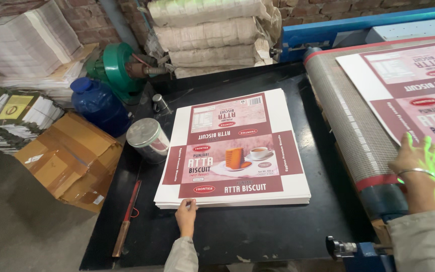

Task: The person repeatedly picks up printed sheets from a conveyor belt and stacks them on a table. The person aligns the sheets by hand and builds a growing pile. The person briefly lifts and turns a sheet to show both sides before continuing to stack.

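A stack of printed cardboard sheets (235, 151), white with maroon and pink panels, lies on a black table (258, 236). My left hand (186, 214) touches the stack's near left edge with its fingertips, holding nothing. My right hand (419, 158), fingers spread, rests on the near edge of another printed sheet (409, 85) that lies on a grey mesh conveyor belt (341, 121) at the right. A metal bangle circles that wrist.
A metal tin (148, 139) stands left of the stack, with a red-handled tool (127, 216) lying near the table's left edge. A blue jug (98, 106), green motor (119, 70), cardboard boxes (69, 156), stacked sheets (23, 45) and sacks (212, 35) crowd the left and back.
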